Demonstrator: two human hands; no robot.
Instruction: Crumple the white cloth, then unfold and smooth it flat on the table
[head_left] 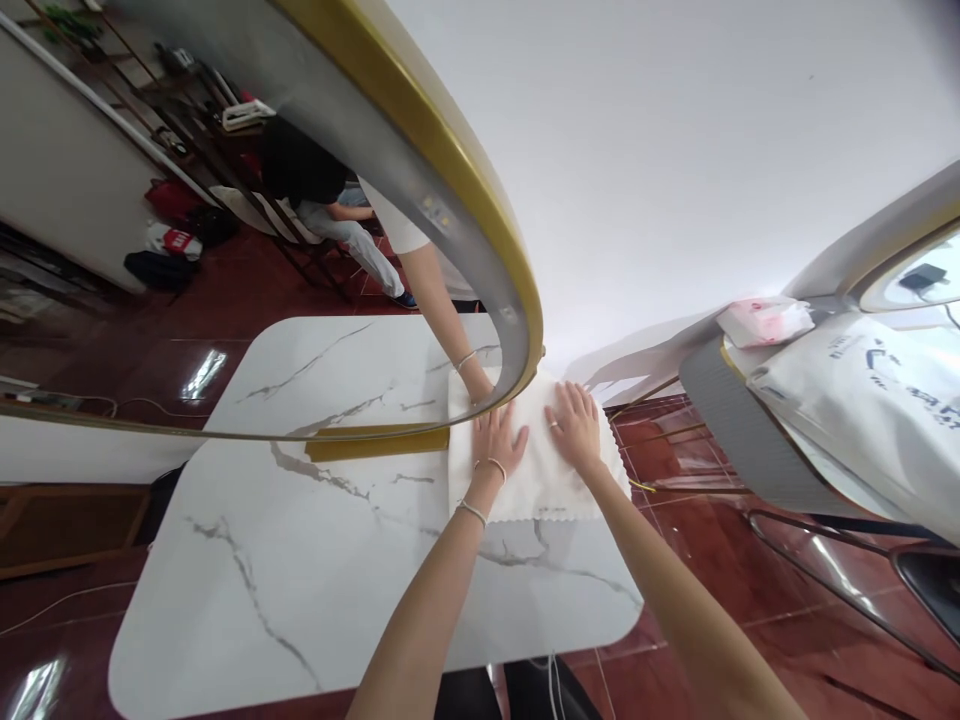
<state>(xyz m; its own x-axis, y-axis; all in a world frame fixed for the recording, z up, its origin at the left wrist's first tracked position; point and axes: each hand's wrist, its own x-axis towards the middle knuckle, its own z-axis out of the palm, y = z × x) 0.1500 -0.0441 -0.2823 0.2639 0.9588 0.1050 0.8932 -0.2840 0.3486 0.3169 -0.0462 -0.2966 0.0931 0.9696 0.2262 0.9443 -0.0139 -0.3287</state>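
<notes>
A white cloth (pixel 559 480) with a scalloped near edge lies flat on the far right part of a white marble table (pixel 300 560). My left hand (pixel 496 440) rests flat on the cloth, fingers spread, with bracelets at the wrist. My right hand (pixel 576 422) lies flat on the cloth just to the right, fingers stretched out, a ring on one finger. Both hands are near the foot of a large gold-rimmed mirror (pixel 480 230) that leans over the table's far edge. The mirror reflects the table and an arm.
In the mirror a seated person (pixel 315 195) in dark clothes shows beside shelves and bags on a red tiled floor. To the right stand another gold-rimmed piece (pixel 907 270), a white printed bag (pixel 862 400) and a pink-and-white packet (pixel 765 320). Red floor tiles (pixel 690 480) surround the table.
</notes>
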